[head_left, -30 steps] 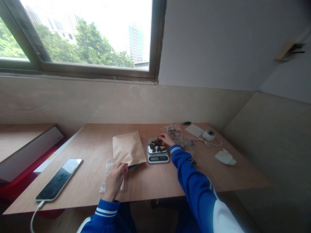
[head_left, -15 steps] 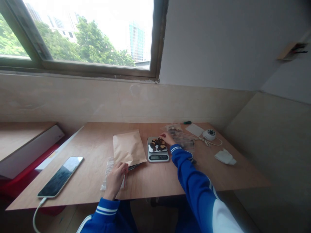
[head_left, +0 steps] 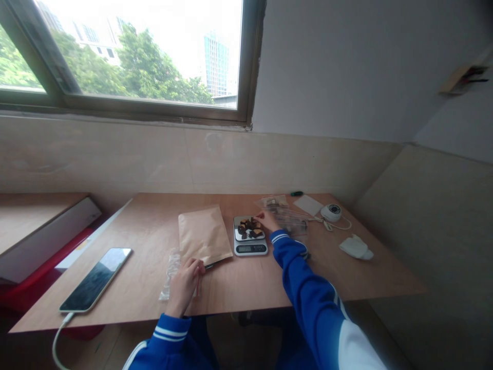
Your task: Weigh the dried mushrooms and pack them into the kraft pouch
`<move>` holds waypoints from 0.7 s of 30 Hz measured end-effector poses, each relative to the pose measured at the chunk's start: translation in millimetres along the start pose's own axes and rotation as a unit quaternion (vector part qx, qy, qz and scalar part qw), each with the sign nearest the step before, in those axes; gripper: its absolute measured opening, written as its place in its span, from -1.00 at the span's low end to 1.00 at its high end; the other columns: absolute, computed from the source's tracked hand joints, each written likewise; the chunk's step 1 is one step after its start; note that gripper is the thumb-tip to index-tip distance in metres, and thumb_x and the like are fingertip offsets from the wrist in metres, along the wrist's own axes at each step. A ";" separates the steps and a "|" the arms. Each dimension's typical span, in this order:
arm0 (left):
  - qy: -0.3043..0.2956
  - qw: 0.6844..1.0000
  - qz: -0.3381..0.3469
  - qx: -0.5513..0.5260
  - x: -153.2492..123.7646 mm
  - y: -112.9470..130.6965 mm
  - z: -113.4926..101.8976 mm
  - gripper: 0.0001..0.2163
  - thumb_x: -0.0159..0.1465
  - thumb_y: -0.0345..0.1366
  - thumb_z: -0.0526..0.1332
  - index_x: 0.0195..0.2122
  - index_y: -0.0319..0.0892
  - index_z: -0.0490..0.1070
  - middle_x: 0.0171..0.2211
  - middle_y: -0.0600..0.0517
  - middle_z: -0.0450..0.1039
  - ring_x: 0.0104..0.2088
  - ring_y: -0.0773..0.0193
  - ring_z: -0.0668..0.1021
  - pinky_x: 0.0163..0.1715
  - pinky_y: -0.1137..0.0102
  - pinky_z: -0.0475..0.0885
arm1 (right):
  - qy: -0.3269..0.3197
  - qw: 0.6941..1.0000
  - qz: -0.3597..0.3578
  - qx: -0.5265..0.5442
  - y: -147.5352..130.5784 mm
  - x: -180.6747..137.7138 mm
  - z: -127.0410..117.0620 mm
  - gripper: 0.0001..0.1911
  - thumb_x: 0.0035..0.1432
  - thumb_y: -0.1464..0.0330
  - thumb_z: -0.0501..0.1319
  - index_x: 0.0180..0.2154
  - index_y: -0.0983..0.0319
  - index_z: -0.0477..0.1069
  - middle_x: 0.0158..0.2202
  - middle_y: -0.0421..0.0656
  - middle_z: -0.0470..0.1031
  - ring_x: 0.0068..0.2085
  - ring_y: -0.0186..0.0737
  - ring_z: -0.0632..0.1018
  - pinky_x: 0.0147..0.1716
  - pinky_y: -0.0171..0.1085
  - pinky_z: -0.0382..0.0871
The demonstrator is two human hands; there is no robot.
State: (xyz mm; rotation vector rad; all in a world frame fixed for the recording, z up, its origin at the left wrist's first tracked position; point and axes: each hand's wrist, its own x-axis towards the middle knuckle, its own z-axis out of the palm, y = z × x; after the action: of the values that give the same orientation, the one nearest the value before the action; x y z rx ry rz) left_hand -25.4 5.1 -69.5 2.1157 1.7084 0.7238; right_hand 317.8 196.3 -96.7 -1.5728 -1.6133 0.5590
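A small digital scale point(head_left: 250, 248) stands mid-table with dark and orange pieces point(head_left: 249, 228) heaped on its plate. My right hand point(head_left: 268, 221) reaches to the plate's right edge, fingertips pinched at the pieces. My left hand point(head_left: 185, 285) rests near the front edge, fingers curled on a clear plastic bag point(head_left: 169, 272) and a thin dark tool point(head_left: 211, 265). A brown paper envelope point(head_left: 203, 235) lies flat between my hand and the scale.
A phone point(head_left: 96, 279) on a white cable lies at the front left. Clear plastic bags point(head_left: 287, 218), a white card point(head_left: 307, 205), a green pen point(head_left: 296, 193), a round white device point(head_left: 331, 212) and a crumpled tissue point(head_left: 356, 247) sit right of the scale.
My right hand has shifted slightly right, from over the pieces to the plate's right edge. My left hand stays on the plastic bag.
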 end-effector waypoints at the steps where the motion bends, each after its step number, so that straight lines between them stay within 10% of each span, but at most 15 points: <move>1: -0.001 1.000 0.000 -0.001 -0.6 -0.1 0.3 -0.78 0.25 -0.33 -0.03 -0.43 -0.08 0.37 -0.24 0.05 0.45 -0.22 0.25 0.50 -0.24 0.38 0.36 | 0.002 1.000 0.003 0.002 -0.8 -0.7 -0.5 -0.84 -0.12 0.33 0.36 -0.54 0.25 0.43 -0.51 -0.13 0.51 -0.42 -0.20 0.50 -0.32 -0.23 0.37; 15: 0.120 0.990 -0.004 -0.071 -27.6 -1.3 -1.5 -0.78 0.26 -0.13 0.02 -0.24 -0.10 0.37 -0.08 -0.07 0.35 -0.03 0.10 0.44 0.00 0.16 0.34 | 0.034 0.997 -0.008 0.071 -18.0 -14.9 -23.6 -0.65 -0.22 0.11 0.38 -0.54 0.24 0.40 -0.50 -0.14 0.48 -0.42 -0.19 0.48 -0.36 -0.23 0.37; 21: 0.102 0.993 -0.035 -0.056 -48.2 -18.5 4.6 -0.76 0.24 -0.12 0.01 -0.27 -0.10 0.39 -0.23 -0.05 0.39 -0.16 0.10 0.48 -0.11 0.16 0.40 | 0.124 0.979 -0.002 0.163 -37.0 -70.3 -45.9 -0.59 -0.13 0.01 0.30 -0.44 0.21 0.35 -0.41 -0.13 0.49 -0.35 -0.18 0.50 -0.27 -0.21 0.39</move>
State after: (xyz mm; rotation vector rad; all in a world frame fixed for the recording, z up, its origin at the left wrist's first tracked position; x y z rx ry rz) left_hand -45.1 -37.1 -92.1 1.9532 1.7883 1.0213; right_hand 324.6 113.6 -57.5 -1.3366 -1.2654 0.5683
